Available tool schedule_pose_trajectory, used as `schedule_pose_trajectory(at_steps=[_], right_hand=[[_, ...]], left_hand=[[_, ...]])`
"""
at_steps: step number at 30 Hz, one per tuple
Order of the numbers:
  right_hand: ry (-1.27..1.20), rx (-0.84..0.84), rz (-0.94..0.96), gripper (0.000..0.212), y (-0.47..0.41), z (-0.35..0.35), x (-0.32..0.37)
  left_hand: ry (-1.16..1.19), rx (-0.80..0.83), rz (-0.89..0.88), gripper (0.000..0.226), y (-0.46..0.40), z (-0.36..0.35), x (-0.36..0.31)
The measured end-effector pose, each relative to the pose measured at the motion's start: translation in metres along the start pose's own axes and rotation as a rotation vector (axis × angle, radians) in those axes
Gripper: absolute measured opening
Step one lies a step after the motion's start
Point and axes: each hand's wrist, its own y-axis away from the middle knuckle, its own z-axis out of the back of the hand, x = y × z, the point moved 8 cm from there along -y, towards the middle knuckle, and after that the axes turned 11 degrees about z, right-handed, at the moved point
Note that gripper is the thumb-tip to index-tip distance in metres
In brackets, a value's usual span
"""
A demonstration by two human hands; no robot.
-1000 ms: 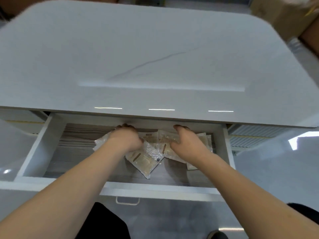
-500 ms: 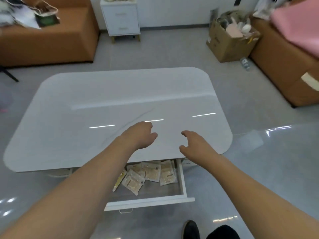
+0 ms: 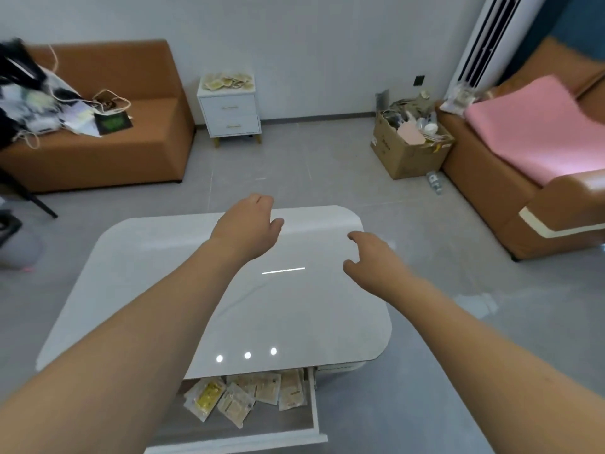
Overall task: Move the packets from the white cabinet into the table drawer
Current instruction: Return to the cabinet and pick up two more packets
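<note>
White cabinet (image 3: 230, 110) at 12 o'clock; orange-brown sofas at 10 (image 3: 108, 149) and 3 o'clock (image 3: 491, 191); pink cushion (image 3: 530, 126); glossy white table (image 3: 294, 306); beige and yellow packets (image 3: 248, 393) at 6 o'clock.

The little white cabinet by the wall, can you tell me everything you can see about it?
The small white cabinet stands on the grey floor against the pale wall, beside the end of the orange sofa. It looks like painted wood, with two shut drawers stacked in front, each with a slim gold handle, and short yellowish legs below. A loose pile of pale, yellowish plastic packets lies on its top. Neither hand touches it; it stands far beyond the table.
</note>
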Motion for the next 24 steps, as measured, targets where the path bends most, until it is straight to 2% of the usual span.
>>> schedule_pose_trajectory(at_steps=[5, 8, 10, 18, 24], right_hand=[[0.008, -0.032, 0.011, 0.058, -0.033, 0.028, -0.011], [0.007, -0.063, 0.025, 0.057, -0.051, 0.052, -0.030], [0.006, -0.073, 0.030, 0.054, -0.062, 0.071, -0.050], [0.008, -0.041, 0.031, 0.061, -0.110, 0.181, -0.182], [0.043, -0.018, 0.080, 0.061, -0.169, 0.258, -0.249]], left_hand=[[-0.014, 0.009, 0.039, 0.047, -0.036, 0.004, -0.008], [0.005, -0.009, 0.043, 0.045, -0.061, 0.009, -0.034], [-0.004, -0.008, 0.026, 0.045, -0.077, 0.008, -0.066], [0.032, -0.043, 0.007, 0.051, -0.158, -0.001, -0.231], [0.060, -0.085, 0.081, 0.050, -0.232, 0.011, -0.295]])
